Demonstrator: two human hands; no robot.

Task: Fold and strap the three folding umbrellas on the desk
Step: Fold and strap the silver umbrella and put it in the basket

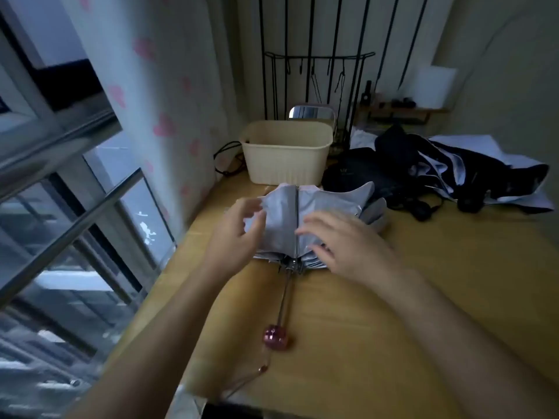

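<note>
Near the surface's (423, 297) left edge, left grip (233, 234) pinches a pleat of the silver umbrella (326, 204); right grip (348, 249) presses flat, fingers straight. Pleating seems underway; rolling and strapping likely follow.

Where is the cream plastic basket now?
In the head view, the cream basket stands at the far edge of the desk, just beyond the silver umbrella and left of the dark umbrellas.

The silver-grey umbrella (305, 213) in the middle of the desk (423, 297) has a shiny dark pink handle (275, 337). The desk is yellow-brown wood. At its far edge the basket (286, 155) is cream. Near the far right corner lie a black umbrella (363, 173) and a dark and white umbrella (484, 173). The curtain (163, 86) is white with pink hearts.
</note>
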